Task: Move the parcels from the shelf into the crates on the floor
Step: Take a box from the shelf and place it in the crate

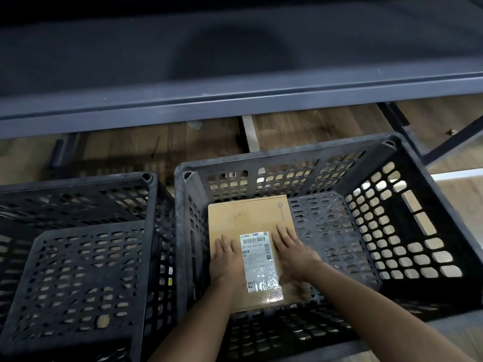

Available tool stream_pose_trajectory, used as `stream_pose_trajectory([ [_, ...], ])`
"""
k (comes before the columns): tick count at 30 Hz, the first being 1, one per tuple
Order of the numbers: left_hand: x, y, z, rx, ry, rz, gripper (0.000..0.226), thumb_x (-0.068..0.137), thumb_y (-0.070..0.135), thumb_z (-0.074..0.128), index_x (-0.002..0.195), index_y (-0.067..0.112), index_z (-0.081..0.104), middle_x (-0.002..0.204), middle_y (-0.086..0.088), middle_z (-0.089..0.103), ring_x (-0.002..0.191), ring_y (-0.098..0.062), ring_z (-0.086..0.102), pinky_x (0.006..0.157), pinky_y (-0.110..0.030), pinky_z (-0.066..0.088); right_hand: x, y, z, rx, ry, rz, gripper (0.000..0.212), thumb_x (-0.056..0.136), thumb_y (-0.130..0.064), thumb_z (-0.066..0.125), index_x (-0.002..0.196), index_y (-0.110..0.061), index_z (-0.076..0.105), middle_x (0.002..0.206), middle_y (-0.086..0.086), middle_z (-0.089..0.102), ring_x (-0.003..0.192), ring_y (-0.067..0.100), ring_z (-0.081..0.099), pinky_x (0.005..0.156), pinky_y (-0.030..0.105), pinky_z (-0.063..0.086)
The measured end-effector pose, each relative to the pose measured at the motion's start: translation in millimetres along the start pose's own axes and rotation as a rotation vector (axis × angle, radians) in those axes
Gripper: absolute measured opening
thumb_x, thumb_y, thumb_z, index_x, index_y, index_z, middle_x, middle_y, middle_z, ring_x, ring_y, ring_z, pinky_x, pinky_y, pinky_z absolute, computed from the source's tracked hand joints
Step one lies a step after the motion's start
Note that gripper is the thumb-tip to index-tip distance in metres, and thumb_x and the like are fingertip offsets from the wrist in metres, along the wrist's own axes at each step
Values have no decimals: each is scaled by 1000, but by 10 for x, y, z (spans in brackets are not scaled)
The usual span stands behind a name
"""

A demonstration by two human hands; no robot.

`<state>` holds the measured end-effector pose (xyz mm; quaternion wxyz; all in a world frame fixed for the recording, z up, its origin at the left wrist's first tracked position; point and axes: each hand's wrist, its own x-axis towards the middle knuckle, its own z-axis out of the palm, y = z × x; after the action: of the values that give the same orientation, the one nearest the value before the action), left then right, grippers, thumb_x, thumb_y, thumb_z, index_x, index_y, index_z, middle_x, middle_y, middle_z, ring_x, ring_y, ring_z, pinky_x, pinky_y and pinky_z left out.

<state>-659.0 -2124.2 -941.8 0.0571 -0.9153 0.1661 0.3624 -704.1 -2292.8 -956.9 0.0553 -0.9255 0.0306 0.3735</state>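
A flat brown cardboard parcel (248, 218) with a white shipping label lies on the bottom of the right black plastic crate (287, 155), against its left wall. My left hand (226, 257) rests flat on the parcel's left side, fingers straight. On the other side of the label my right hand (291, 250) presses flat on the parcel's right side. Both forearms reach down into the crate from the near side.
A second black lattice crate (78, 182) stands to the left, touching the right one, with nothing visible inside. A dark grey metal shelf (235, 100) spans the view above the crates. Wooden floor (300, 124) shows beneath it, with a shelf leg (449, 142) at the right.
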Motion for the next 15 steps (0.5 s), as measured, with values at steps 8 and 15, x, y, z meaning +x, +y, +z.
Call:
stream_pose_trajectory([
  [8,105,101,167,70,48,-28,56,97,-8,16,148,-2,-6,154,-26,-13,143,-42,-8,115,-40,20,86,7,203,22,35,-19,109,84,-23,66,145,-16,-23,153,-2,-32,142,25,-26,111,45,34],
  [15,66,189,42,138,6,-60,55,99,-1,25,147,-6,-1,155,-27,-5,144,-42,5,105,-40,36,39,-40,112,28,35,-10,102,85,-33,63,149,-15,-15,156,3,-24,144,29,-18,114,47,28],
])
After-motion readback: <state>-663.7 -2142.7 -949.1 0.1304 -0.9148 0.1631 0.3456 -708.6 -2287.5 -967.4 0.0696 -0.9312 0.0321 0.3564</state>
